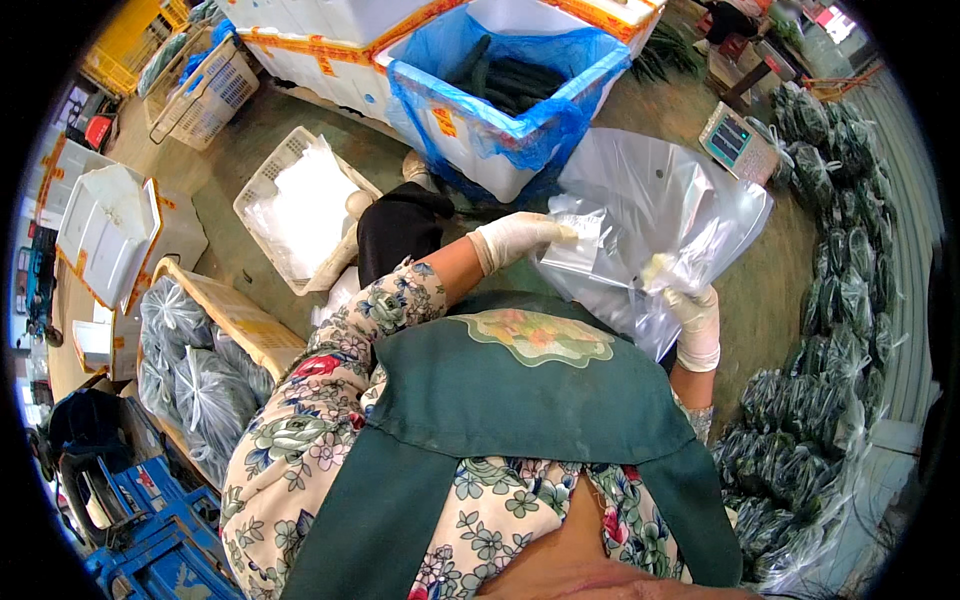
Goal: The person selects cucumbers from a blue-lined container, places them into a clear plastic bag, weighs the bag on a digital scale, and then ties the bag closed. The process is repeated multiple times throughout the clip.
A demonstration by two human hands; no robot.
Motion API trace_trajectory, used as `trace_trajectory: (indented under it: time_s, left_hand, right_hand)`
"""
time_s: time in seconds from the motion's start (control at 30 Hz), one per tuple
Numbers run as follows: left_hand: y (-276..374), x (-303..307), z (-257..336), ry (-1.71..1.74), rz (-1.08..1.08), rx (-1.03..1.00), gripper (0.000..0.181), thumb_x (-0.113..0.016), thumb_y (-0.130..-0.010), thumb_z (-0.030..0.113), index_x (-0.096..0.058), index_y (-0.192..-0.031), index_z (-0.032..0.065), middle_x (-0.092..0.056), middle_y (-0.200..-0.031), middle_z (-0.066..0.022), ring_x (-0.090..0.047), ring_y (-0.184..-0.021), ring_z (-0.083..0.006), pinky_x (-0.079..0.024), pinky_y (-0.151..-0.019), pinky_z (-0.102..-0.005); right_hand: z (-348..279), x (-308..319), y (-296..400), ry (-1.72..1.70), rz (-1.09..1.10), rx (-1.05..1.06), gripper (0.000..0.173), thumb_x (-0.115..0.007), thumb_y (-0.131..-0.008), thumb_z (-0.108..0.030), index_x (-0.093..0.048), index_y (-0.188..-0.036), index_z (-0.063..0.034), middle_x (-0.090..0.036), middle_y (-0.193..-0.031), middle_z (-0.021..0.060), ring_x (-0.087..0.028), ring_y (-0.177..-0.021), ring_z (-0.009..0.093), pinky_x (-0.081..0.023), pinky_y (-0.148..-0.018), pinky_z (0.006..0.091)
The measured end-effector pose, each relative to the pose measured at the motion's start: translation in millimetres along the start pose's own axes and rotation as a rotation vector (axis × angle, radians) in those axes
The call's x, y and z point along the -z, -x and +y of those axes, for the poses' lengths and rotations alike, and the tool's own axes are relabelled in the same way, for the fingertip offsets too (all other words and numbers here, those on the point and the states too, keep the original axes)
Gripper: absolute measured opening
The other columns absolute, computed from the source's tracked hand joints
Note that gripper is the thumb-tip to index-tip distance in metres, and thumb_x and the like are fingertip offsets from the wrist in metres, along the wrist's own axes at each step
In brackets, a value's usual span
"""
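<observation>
A large clear plastic bag [630, 180] spreads out between my two hands over the floor. My left hand [521, 236], in a thin white glove, pinches the bag's left side near a small patch with print. In a matching glove, my right hand [690, 319] grips the gathered film at the lower right, its fingertips partly hidden by the plastic. Just beyond the bag stands a white foam box [499, 169] lined with a blue plastic bag [570, 131]. Dark green cucumbers [517, 82] lie inside it.
A plastic basket [259, 225] with white plastic sheets [315, 202] stands to the left. Filled clear bags [214, 390] crowd a yellowish crate [240, 319]. A scale display [731, 139] rises beyond my right hand. Bagged green produce [832, 300] lines the right wall. Another person [739, 22] sits far off.
</observation>
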State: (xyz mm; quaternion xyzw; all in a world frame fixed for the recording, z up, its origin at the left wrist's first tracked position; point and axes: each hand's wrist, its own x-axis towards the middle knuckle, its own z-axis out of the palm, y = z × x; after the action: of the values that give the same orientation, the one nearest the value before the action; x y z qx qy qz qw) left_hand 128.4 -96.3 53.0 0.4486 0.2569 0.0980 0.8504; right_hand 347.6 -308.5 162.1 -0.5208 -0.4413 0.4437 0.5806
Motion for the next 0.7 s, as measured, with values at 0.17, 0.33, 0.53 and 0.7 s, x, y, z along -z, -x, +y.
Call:
trace_trajectory:
  time_s: [0.17,0.33,0.53,0.7]
  left_hand:
    - [28.7,7.9,-8.0,0.308,0.01,-0.16,0.032,-0.065,-0.088,0.009,-0.064,-0.116,-0.0052,-0.067,-0.112,-0.0136,-0.063,-0.103,-0.0209,-0.047,-0.095,-0.0339]
    - [48.0,24.8,1.7,0.392,-0.031,-0.239,0.037,-0.057,-0.092,0.011,-0.057,-0.125,-0.0058,-0.063,-0.122,-0.0163,-0.06,-0.114,-0.0256,-0.044,-0.103,-0.0392]
    - [68.4,47.5,-4.4,0.329,0.126,-0.172,0.029,-0.058,-0.093,0.017,-0.06,-0.117,0.0,-0.064,-0.115,-0.013,-0.062,-0.107,-0.0227,-0.048,-0.097,-0.0409]
    - [100.5,38.0,5.3,0.0,0.339,-0.172,0.028,-0.059,-0.096,0.031,-0.067,-0.102,0.004,-0.065,-0.088,-0.0027,-0.056,-0.071,-0.0085,-0.043,-0.062,-0.0221]
  right_hand:
    - [16.7,20.4,2.0,-0.123,0.209,-0.09,0.037,-0.058,-0.088,-0.001,-0.061,-0.124,0.0016,-0.067,-0.119,0.0106,-0.064,-0.101,0.019,-0.047,-0.094,0.032]
    - [26.4,34.1,-7.1,-0.179,0.323,0.027,0.04,-0.057,-0.09,-0.002,-0.057,-0.129,0.0021,-0.062,-0.127,0.0092,-0.061,-0.106,0.017,-0.046,-0.095,0.0303]
    - [28.2,39.4,-18.4,-0.115,0.425,0.06,0.035,-0.06,-0.09,-0.003,-0.061,-0.124,0.0017,-0.065,-0.119,0.0085,-0.06,-0.105,0.016,-0.046,-0.093,0.0297]
    - [15.8,47.3,-20.3,0.119,0.531,0.048,0.029,-0.068,-0.087,-0.007,-0.065,-0.115,0.0017,-0.066,-0.107,0.0076,-0.061,-0.095,0.016,-0.049,-0.084,0.0294]
